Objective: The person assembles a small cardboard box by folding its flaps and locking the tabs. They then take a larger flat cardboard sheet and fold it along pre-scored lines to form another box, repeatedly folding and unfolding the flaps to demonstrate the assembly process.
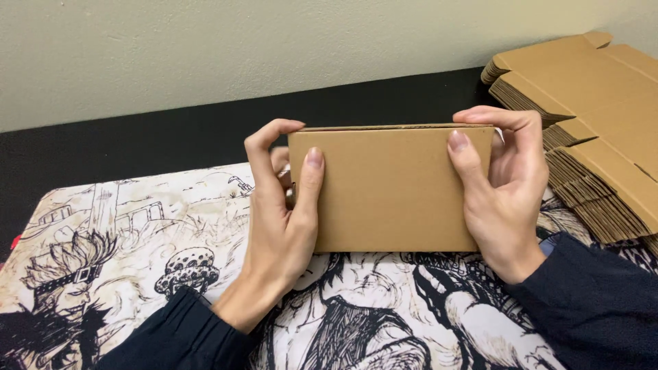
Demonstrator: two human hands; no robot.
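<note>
Right now, two hands clamped on one brown box (391, 188), held up just over a picture mat (137, 274). Left hand (277, 226) on the box's left end: thumb flat on the front, pointer finger curled over the top corner, other fingers tucked behind and mostly hidden. Right hand (504, 199) on the right end the same way: thumb pressed on the front near the top, fingers hooked over the top edge and round the side. Both hands half curled, not wide open, not fists, and well apart, one at each end. Dark blue sleeves (589, 308) on both arms. Plain brown front on the box, smooth, with a thin line along the top like a folded flap. Bottom edge low and near the mat; cannot tell if touching. To the right, a stack of flat brown cardboard sheets (589, 116), many thin layers, notched edges, leaning back toward the wall, just beside the right hand. Underneath, the mat in black and cream with cartoon people drawn on it, spread over a black table (137, 147). Pale wall (240, 48) behind. Open room on the left side of the mat and along the black strip at the back; tight on the right by the stack.
</note>
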